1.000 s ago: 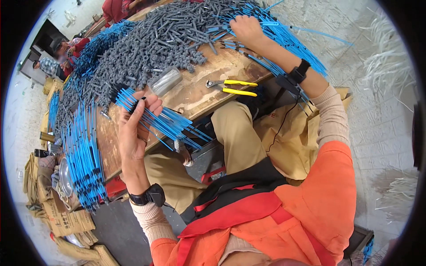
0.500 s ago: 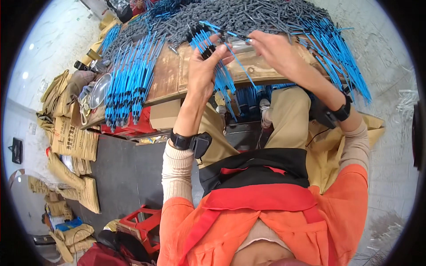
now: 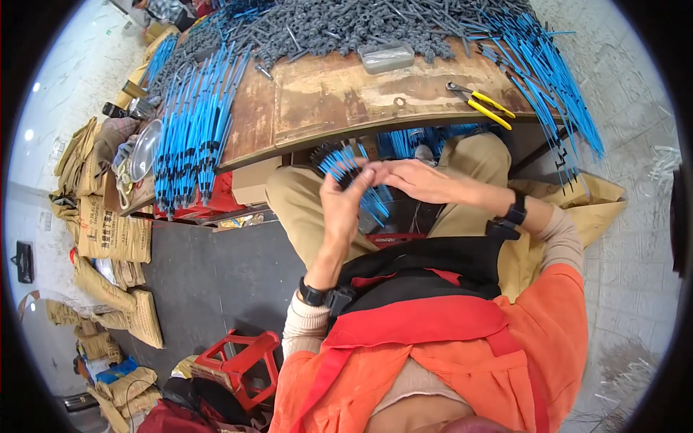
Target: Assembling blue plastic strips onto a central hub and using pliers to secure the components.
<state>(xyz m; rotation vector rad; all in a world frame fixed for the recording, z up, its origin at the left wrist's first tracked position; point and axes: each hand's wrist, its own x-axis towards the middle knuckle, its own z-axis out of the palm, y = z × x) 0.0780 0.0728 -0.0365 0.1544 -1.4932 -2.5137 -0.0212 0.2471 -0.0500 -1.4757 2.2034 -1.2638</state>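
- L hand (image 3: pixel 342 203), ctr of frame: fingers curled round bundle of thin, straight blue plastic rods w/ black fittings (image 3: pixel 374 203), thumb pressed across it.
- Bundle: tilted; dark ends project above L fingers, blue ends below, toward lower ctr.
- R hand (image 3: pixel 424 180), right of ctr: fingertips at L thumb, beside bundle; partly hidden, can't tell if pinching.
- Yellow-handled metal pliers (image 3: pixel 491 107), upper right, on brown wooden table (image 3: pixel 325 101); heap of grey plastic parts (image 3: pixel 346 30), top ctr.
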